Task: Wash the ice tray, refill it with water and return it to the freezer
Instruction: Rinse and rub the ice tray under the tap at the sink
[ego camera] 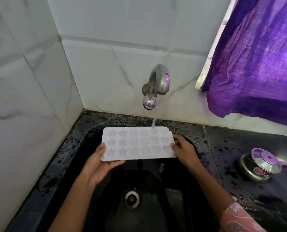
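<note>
Ice tray [137, 144]: white, moulded cavities facing up, held roughly level over the black sink [69, 164] at centre frame.
Water stream [154, 121]: falls from the tap [156, 84] onto the tray's far row, right of centre.
Left hand [99, 164]: holds the tray's lower-left corner, thumb on top and fingers beneath.
Right hand [184, 149]: pinches the tray's right end, thumb on the rim.
Step in hand: judged rinsing or filling; which of the two cannot be told.
Next move: judged to call for sliding the tray under the stream so every cavity is reached, with the tray held level.
Also present: steel pot [259, 164] on the counter at right.
</note>
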